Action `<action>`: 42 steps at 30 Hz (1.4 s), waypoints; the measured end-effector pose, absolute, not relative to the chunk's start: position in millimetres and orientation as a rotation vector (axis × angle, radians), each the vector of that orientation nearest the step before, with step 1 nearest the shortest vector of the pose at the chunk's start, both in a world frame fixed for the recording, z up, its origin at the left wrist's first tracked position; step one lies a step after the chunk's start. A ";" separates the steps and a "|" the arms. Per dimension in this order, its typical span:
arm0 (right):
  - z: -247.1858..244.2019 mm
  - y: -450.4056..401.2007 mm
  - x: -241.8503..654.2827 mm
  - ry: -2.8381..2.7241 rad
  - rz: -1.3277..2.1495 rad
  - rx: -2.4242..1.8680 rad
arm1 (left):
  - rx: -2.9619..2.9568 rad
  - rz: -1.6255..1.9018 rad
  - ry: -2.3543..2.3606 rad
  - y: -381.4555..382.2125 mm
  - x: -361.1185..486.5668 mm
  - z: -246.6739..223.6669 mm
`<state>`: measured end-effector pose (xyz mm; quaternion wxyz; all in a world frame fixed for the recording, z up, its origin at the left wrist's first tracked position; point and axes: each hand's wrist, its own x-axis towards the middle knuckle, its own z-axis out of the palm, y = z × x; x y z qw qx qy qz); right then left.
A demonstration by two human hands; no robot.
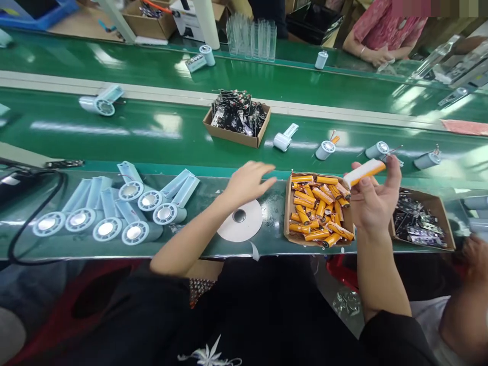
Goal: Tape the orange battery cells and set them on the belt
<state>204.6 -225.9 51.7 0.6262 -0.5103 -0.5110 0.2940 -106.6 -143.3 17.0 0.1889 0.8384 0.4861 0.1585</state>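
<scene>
My right hand (pixel 375 203) grips an orange cylindrical battery (pixel 366 173) with a white strip along its side, held up beside a cardboard box of orange batteries (pixel 319 208). My left hand (pixel 249 182) is empty, its fingers stretched out and apart, above a flat roll of white tape (pixel 244 226). From that roll a loose tape end (pixel 254 250) hangs at the bench edge. To the left stand several light-blue fan-like housings (pixel 131 190) with handles.
On the green conveyor sit a box of circuit boards (pixel 236 134) and several blue units (pixel 327 149). Another box of circuit boards (pixel 423 223) is at right. A black cable (pixel 36 218) loops at left. A person in a pink top (pixel 381 30) sits across; another person's hand (pixel 476 259) is at right.
</scene>
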 end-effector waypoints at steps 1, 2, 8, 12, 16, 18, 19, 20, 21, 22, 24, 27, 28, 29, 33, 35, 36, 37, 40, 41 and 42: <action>53.4 -218.5 198.8 -1.196 0.693 -1.159 | 2.427 0.452 1.359 -119.2 -79.1 18.3; 55.8 -212.8 194.5 -1.207 0.700 -1.145 | 2.484 0.428 1.372 -96.8 -53.9 17.7; 58.0 -239.5 220.1 -1.212 0.674 -1.160 | 2.735 0.114 1.448 -16.4 6.2 4.3; 51.0 -270.4 262.0 -1.108 0.453 -1.195 | 2.681 -0.036 1.596 18.3 -0.6 12.7; 62.6 -256.6 275.5 -1.125 0.332 -1.160 | 2.753 -0.219 1.223 41.3 4.0 22.2; 68.9 -234.4 270.3 -1.215 0.421 -1.128 | 2.773 -0.284 0.986 42.7 11.0 19.9; 69.9 -220.2 266.4 -1.271 0.489 -1.119 | 2.773 -0.293 0.921 41.6 15.0 17.0; 68.9 -204.0 262.3 -1.325 0.557 -1.119 | 2.768 -0.287 0.899 40.3 19.0 13.6; 65.9 -186.3 258.4 -1.381 0.612 -1.130 | 2.760 -0.278 0.893 39.1 22.8 10.1; 61.0 -167.6 255.1 -1.440 0.645 -1.151 | 2.749 -0.267 0.888 38.5 26.3 6.7; 46.8 -129.5 251.0 -1.575 0.665 -1.205 | 2.715 -0.233 0.871 39.4 32.0 1.2; 23.1 -81.6 251.9 -1.794 0.672 -1.257 | 2.655 -0.145 0.851 44.3 36.3 -3.4; 16.4 -70.3 253.8 -1.861 0.666 -1.275 | 2.632 -0.113 0.846 45.9 36.8 -4.4; 10.9 -61.7 256.1 -1.927 0.647 -1.301 | 2.606 -0.082 0.845 47.2 37.1 -5.5; -0.1 -47.2 264.8 -2.205 0.426 -1.501 | 2.493 0.026 0.917 47.9 40.4 -11.4; -1.1 -45.0 265.8 -2.324 0.304 -1.607 | 2.434 0.063 0.985 46.2 44.5 -15.1; -1.1 -43.8 265.3 -2.367 0.264 -1.644 | 2.404 0.075 1.017 45.2 46.9 -16.7; -1.1 -42.7 264.4 -2.398 0.243 -1.666 | 2.375 0.084 1.046 44.2 49.5 -18.0; -1.3 -41.1 262.4 -2.443 0.246 -1.679 | 2.293 0.109 1.117 41.0 57.2 -19.4; -1.5 -42.2 262.9 -2.450 0.245 -1.682 | 2.269 0.123 1.135 40.0 59.6 -19.2; -1.9 -44.4 264.2 -2.449 0.244 -1.686 | 2.247 0.142 1.149 39.0 61.9 -19.0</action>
